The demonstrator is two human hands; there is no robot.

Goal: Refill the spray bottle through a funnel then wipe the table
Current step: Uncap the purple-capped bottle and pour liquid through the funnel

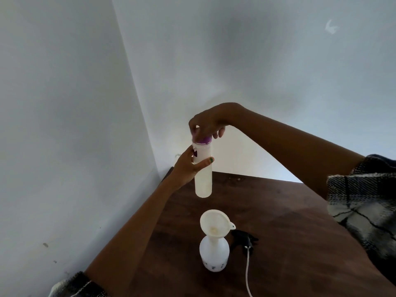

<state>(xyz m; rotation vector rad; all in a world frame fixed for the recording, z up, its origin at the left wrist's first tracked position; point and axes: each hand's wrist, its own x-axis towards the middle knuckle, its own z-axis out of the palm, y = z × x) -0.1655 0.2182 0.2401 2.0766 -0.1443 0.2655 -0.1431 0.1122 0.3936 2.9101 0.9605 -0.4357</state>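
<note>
Spray bottle (214,252) stood on the worktop (289,211), funnel (215,222) seated in its neck. Trigger head (244,240) lay just right of it, dip tube (248,273) trailing toward the near edge. Refill bottle (203,174) was held above, behind the funnel, its cap (203,139) uppermost.
</note>
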